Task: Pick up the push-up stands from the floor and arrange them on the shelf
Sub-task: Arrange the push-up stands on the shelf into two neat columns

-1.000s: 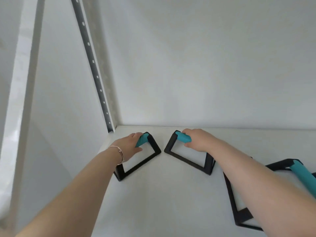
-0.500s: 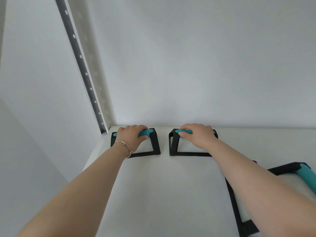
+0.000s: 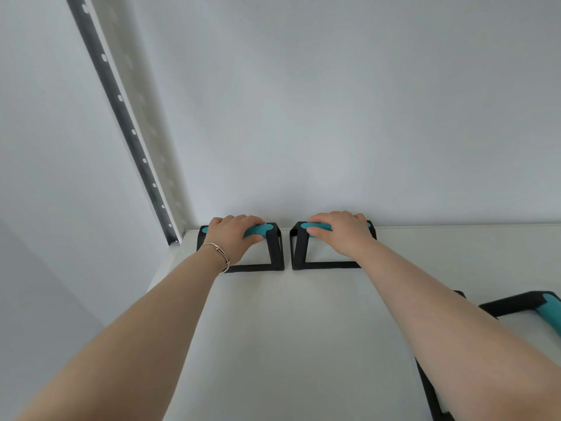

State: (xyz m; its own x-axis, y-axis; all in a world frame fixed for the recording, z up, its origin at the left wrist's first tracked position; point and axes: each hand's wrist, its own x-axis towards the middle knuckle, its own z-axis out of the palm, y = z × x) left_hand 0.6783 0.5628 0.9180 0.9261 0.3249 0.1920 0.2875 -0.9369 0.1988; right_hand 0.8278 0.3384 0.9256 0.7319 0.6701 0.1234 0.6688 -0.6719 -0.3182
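Observation:
Two black push-up stands with teal grips sit side by side at the back of the white shelf [image 3: 288, 344], against the wall. My left hand [image 3: 232, 237] is wrapped over the teal grip of the left stand [image 3: 274, 250]. My right hand [image 3: 341, 233] is wrapped over the grip of the right stand [image 3: 299, 253]. Both stands rest flat on the shelf with a narrow gap between them. My hands hide most of each grip.
A third push-up stand [image 3: 543, 308] lies at the right edge of the shelf, partly hidden by my right forearm. A perforated metal upright [image 3: 121, 107] runs up the left corner. The white back wall [image 3: 334, 117] stands right behind the stands.
Both stands were angled apart a second ago; they were turned square and slid back to the wall, side by side. Since half a second ago my hands have barely moved.

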